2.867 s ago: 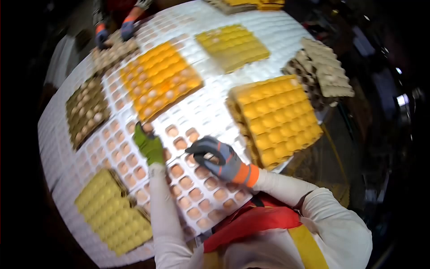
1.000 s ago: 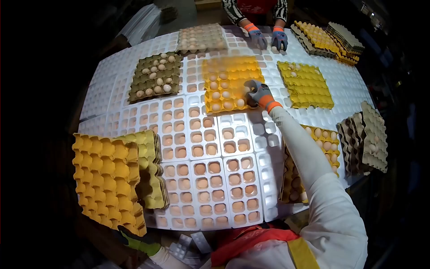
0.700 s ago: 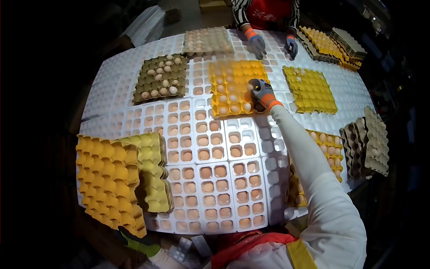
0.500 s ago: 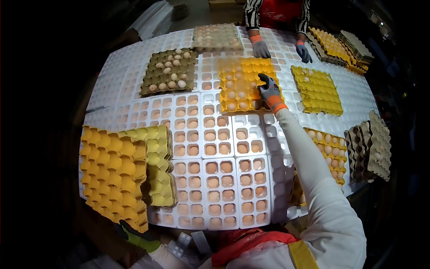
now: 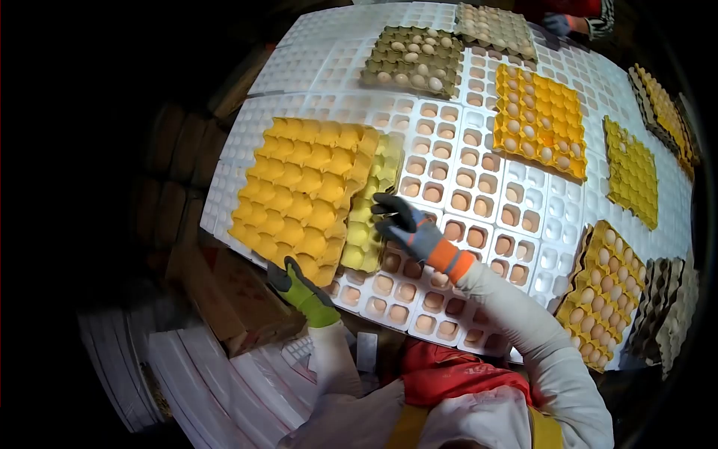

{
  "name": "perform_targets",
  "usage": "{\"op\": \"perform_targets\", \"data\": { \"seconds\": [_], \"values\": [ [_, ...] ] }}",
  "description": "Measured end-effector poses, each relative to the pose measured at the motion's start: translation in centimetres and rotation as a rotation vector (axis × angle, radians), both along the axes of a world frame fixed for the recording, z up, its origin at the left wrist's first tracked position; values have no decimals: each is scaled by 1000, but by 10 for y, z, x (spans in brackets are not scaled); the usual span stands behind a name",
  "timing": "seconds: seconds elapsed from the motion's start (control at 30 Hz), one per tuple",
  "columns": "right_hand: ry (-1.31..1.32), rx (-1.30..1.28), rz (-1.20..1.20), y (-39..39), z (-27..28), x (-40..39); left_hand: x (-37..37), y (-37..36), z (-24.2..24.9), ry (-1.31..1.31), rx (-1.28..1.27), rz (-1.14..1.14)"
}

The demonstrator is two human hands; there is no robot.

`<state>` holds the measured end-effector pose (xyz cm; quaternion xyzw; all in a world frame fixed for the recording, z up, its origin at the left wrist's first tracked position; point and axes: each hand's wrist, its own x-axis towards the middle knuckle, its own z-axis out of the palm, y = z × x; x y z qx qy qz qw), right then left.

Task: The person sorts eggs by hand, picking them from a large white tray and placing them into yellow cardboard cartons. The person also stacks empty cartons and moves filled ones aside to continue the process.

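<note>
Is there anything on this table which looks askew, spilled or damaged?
Slightly, yes: the yellow egg tray beside the left hand lies askew, partly covering the pale yellow tray stack instead of lining up with it. No spill or breakage is evident.

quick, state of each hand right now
Green-gloved left hand: at the lower edge of a yellow dimpled egg tray; grip cannot be told.
Grey-gloved right hand: open, nothing visibly held.
</note>
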<state>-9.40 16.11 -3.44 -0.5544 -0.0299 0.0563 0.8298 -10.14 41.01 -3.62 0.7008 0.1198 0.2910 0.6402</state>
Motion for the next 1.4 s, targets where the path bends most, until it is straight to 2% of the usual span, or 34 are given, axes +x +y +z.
{"op": "perform_targets", "data": {
  "seconds": [0.03,0.1,0.13,0.17,0.23,0.3,0.37,0.4,0.43,0.47,0.5,0.57,0.63,0.7,0.77,0.83,0.9,1.0,1.1,1.13,1.17,1.2,1.23,1.27,1.3,1.33,1.37,1.4],
  "values": [
    [-33,-64,7,19,-1,1,2,-20,3,51,14,35],
    [-137,-508,-223,45,-6,4,5,-37,-23,87,74,51],
    [-134,-582,-266,43,-9,8,6,-37,-41,96,-93,28],
    [-106,-676,-266,37,-13,9,8,-38,-46,84,42,-6],
    [-34,-862,-259,26,-21,5,-3,-38,-40,229,253,-100],
    [-68,-795,-329,24,-43,-4,-10,-21,-44,174,417,-161],
    [-98,-727,-366,17,-36,-29,-13,3,-53,143,404,-242],
    [-76,-685,-338,5,-26,-46,-16,1,-46,141,191,-325],
    [-59,-633,-306,-4,-7,-62,-15,18,-60,239,303,-237],
    [8,-579,-303,-14,13,-83,-12,26,-55,215,545,-306],
    [57,-585,-283,-24,13,-103,-9,25,-45,512,233,-212],
    [-40,-650,-353,-42,2,-148,-15,-3,-15,187,852,142],
    [-68,-829,-415,-68,17,-195,12,-12,22,-189,1334,12],
    [93,-731,-490,-87,30,-240,54,-38,42,-187,1261,-120],
    [298,-638,-571,-103,57,-276,119,-60,53,-277,1419,-164],
    [222,-729,-729,-119,63,-308,177,-70,28,-34,1774,-155],
    [292,-732,-831,-135,67,-339,209,-74,-1,427,1619,-577],
    [315,-779,-949,-165,66,-383,214,-93,49,583,1792,-662],
    [320,-816,-1088,-208,54,-426,200,-125,64,112,1832,-378],
    [367,-825,-1140,-225,49,-440,181,-149,59,-241,1562,-379],
    [419,-835,-1186,-242,43,-455,134,-192,68,-219,1220,-508],
    [347,-816,-1267,-260,28,-469,123,-209,32,-181,682,-812],
    [272,-796,-1351,-278,9,-482,75,-242,27,20,410,-1075],
    [304,-823,-1352,-297,-2,-497,29,-270,16,29,456,-1221],
    [329,-920,-1402,-310,-15,-504,-14,-295,-6,175,494,-1312],
    [411,-1030,-1365,-321,-19,-506,-67,-316,-10,198,541,-1352],
    [496,-1141,-1321,-332,-22,-511,-107,-336,-15,21,717,-1378],
    [466,-1185,-1311,-348,-51,-522,-142,-354,-24,-2,817,-1369]
  ]
}}
